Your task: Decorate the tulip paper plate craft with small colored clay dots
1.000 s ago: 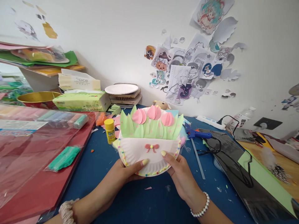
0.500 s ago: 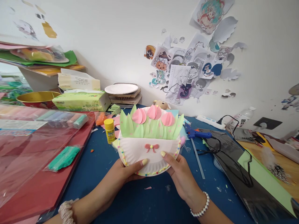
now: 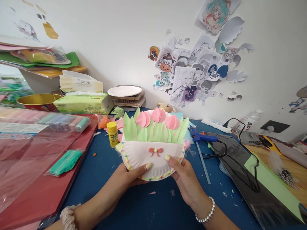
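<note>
A paper-plate basket (image 3: 141, 153) is held upright above the blue table, its white front facing me. Green paper leaves (image 3: 148, 134) and three pink paper tulips (image 3: 158, 115) rise from its top edge. A pink bow (image 3: 155, 151) with a yellow centre sits on the front, and coloured dots run along the curved rim. My left hand (image 3: 134, 174) grips the lower left edge, thumb on the front. On the lower right edge my right hand (image 3: 183, 174) holds it the same way. The other fingers of both hands are partly hidden behind the plate.
A yellow glue stick (image 3: 112, 134) stands left of the basket. The blue glue gun (image 3: 205, 138) and its cable lie to the right, beside a black board (image 3: 240, 172). Red sheets (image 3: 48, 188) with a teal clay packet (image 3: 66, 162) cover the left. Tissue packs (image 3: 82, 103) stand behind.
</note>
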The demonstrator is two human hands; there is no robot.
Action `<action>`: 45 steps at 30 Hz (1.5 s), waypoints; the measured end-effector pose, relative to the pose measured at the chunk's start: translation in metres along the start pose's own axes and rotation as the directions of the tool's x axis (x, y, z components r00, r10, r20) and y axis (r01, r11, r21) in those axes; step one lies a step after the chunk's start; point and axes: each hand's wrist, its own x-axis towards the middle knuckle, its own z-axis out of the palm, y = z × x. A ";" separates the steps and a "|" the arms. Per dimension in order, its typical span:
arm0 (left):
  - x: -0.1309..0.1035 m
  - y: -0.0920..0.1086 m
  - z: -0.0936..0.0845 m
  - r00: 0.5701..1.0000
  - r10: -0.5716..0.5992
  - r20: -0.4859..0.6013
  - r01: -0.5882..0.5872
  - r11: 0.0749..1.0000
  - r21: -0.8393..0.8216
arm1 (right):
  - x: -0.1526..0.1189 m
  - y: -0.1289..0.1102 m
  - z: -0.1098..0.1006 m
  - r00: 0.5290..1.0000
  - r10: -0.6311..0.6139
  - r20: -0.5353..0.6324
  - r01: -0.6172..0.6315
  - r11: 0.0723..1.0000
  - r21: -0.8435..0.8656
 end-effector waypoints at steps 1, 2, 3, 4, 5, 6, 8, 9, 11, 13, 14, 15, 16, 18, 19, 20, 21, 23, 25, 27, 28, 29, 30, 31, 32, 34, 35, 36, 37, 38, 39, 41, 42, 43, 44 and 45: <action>0.000 0.000 0.000 1.000 0.002 0.000 -0.002 1.000 -0.001 | 0.000 0.000 0.000 1.000 0.000 0.000 0.000 1.000 0.001; 0.000 0.000 0.000 1.000 0.005 0.002 -0.005 1.000 -0.003 | 0.000 0.000 0.001 1.000 0.000 0.000 0.000 1.000 0.001; 0.000 0.000 0.000 1.000 0.008 0.003 -0.008 1.000 -0.005 | 0.000 -0.001 0.001 1.000 0.000 0.001 0.000 1.000 0.001; 0.000 0.000 0.000 1.000 0.010 0.004 -0.010 1.000 -0.006 | 0.000 -0.001 0.001 1.000 -0.001 0.001 0.001 1.000 0.002; 0.000 -0.001 0.000 1.000 0.011 0.005 -0.011 1.000 -0.006 | 0.000 -0.001 0.001 1.000 -0.003 0.001 0.003 1.000 0.002; 0.000 -0.001 0.000 1.000 0.010 0.003 -0.010 1.000 -0.006 | 0.000 -0.001 0.001 1.000 -0.003 0.002 0.003 1.000 0.001; 0.001 -0.001 0.000 1.000 0.007 0.000 -0.007 1.000 -0.003 | 0.001 -0.001 0.001 1.000 -0.006 0.003 0.006 1.000 -0.001; 0.001 -0.001 -0.001 1.000 0.006 -0.001 -0.006 1.000 -0.003 | 0.001 -0.001 0.000 1.000 -0.006 0.005 0.007 1.000 -0.002; 0.001 -0.001 -0.001 1.000 0.004 0.000 -0.004 1.000 -0.002 | 0.001 0.000 -0.001 1.000 -0.006 0.008 0.006 1.000 -0.002; 0.001 -0.001 -0.001 1.000 0.006 0.005 -0.006 1.000 0.001 | 0.000 0.000 -0.001 1.000 -0.008 0.010 0.008 1.000 -0.002; 0.001 -0.001 -0.001 1.000 0.006 0.007 -0.006 1.000 0.003 | 0.000 0.000 -0.001 1.000 -0.008 0.009 0.008 1.000 -0.002; 0.001 -0.001 -0.001 1.000 0.006 0.010 -0.006 1.000 0.004 | 0.000 0.000 -0.001 1.000 -0.008 0.008 0.008 1.000 -0.002; 0.001 -0.001 -0.001 1.000 0.007 0.012 -0.007 1.000 0.004 | 0.000 0.000 -0.001 1.000 -0.009 0.006 0.009 1.000 -0.003; 0.001 -0.001 -0.001 1.000 0.007 0.010 -0.007 1.000 0.003 | 0.000 0.000 -0.001 1.000 -0.008 0.000 0.008 1.000 -0.004; 0.000 -0.001 0.000 1.000 0.007 0.005 -0.007 1.000 0.004 | 0.001 0.000 -0.001 1.000 -0.007 -0.002 0.007 1.000 -0.005; 0.000 -0.001 0.000 1.000 0.007 -0.001 -0.007 1.000 0.004 | 0.001 0.000 -0.001 1.000 -0.008 -0.002 0.008 1.000 -0.004; 0.000 -0.001 0.000 1.000 0.008 -0.006 -0.008 1.000 0.005 | 0.001 0.000 0.000 1.000 -0.010 0.000 0.010 1.000 -0.004; 0.000 -0.001 0.000 1.000 0.015 -0.008 -0.015 1.000 0.002 | 0.001 0.000 0.000 1.000 -0.013 0.004 0.013 1.000 -0.005; 0.000 -0.001 0.000 1.000 0.021 -0.005 -0.021 1.000 -0.001 | 0.001 0.000 0.000 1.000 -0.011 0.004 0.011 1.000 -0.009; 0.000 -0.001 0.000 1.000 0.016 -0.005 -0.016 1.000 0.003 | 0.000 0.000 -0.001 1.000 -0.009 0.001 0.009 1.000 -0.009; 0.000 -0.001 0.000 1.000 0.013 -0.006 -0.013 1.000 0.006 | 0.000 0.000 -0.001 1.000 -0.009 0.000 0.009 1.000 -0.008; 0.000 -0.001 0.000 1.000 0.011 -0.007 -0.011 1.000 0.006 | 0.000 0.000 -0.001 1.000 -0.009 -0.001 0.009 1.000 -0.007; 0.000 -0.001 0.000 1.000 0.011 -0.006 -0.011 1.000 0.005 | 0.000 0.000 -0.001 1.000 -0.008 -0.002 0.008 1.000 -0.008; 0.000 -0.001 0.000 1.000 0.012 -0.003 -0.012 1.000 0.004 | 0.000 0.000 -0.001 1.000 -0.006 -0.005 0.006 1.000 -0.009; 0.001 -0.001 0.000 1.000 0.012 0.000 -0.012 1.000 0.002 | 0.000 0.000 0.000 1.000 -0.004 -0.006 0.004 1.000 -0.010; 0.001 -0.001 -0.001 1.000 0.010 0.005 -0.010 1.000 0.006 | 0.001 0.000 0.000 1.000 -0.004 -0.008 0.004 1.000 -0.011; 0.001 -0.001 -0.001 1.000 0.008 0.006 -0.008 1.000 0.010 | 0.001 0.000 0.000 1.000 -0.005 -0.007 0.005 1.000 -0.011; 0.000 -0.001 -0.001 1.000 0.007 0.007 -0.007 1.000 0.011 | 0.001 0.000 0.000 1.000 -0.005 -0.005 0.005 1.000 -0.010; 0.000 -0.001 -0.001 1.000 0.007 0.009 -0.007 1.000 0.009 | 0.001 -0.001 0.000 1.000 -0.006 -0.003 0.006 1.000 -0.009; 0.000 -0.001 0.000 1.000 0.009 0.011 -0.009 1.000 0.005 | 0.001 -0.001 0.000 1.000 -0.006 -0.001 0.006 1.000 -0.009; 0.000 -0.001 0.000 1.000 0.009 0.014 -0.009 1.000 0.000 | 0.001 0.000 0.000 1.000 -0.005 0.000 0.005 1.000 -0.009; 0.000 0.000 0.000 1.000 0.009 0.017 -0.009 1.000 -0.007 | 0.000 0.000 0.000 1.000 -0.005 0.000 0.005 1.000 -0.008; 0.000 0.000 0.000 1.000 0.007 0.017 -0.007 1.000 -0.008 | 0.000 0.000 0.000 1.000 -0.006 0.000 0.006 1.000 -0.008; 0.000 0.000 0.000 1.000 0.005 0.016 -0.005 1.000 -0.006 | 0.000 0.000 0.000 1.000 -0.006 0.001 0.006 1.000 -0.008; 0.000 0.000 0.000 1.000 0.004 0.015 -0.004 1.000 -0.002 | 0.000 0.000 -0.001 1.000 -0.006 0.003 0.006 1.000 -0.007; 0.000 0.000 0.000 1.000 0.005 0.015 -0.005 1.000 0.000 | 0.000 0.000 -0.001 1.000 -0.006 0.004 0.006 1.000 -0.007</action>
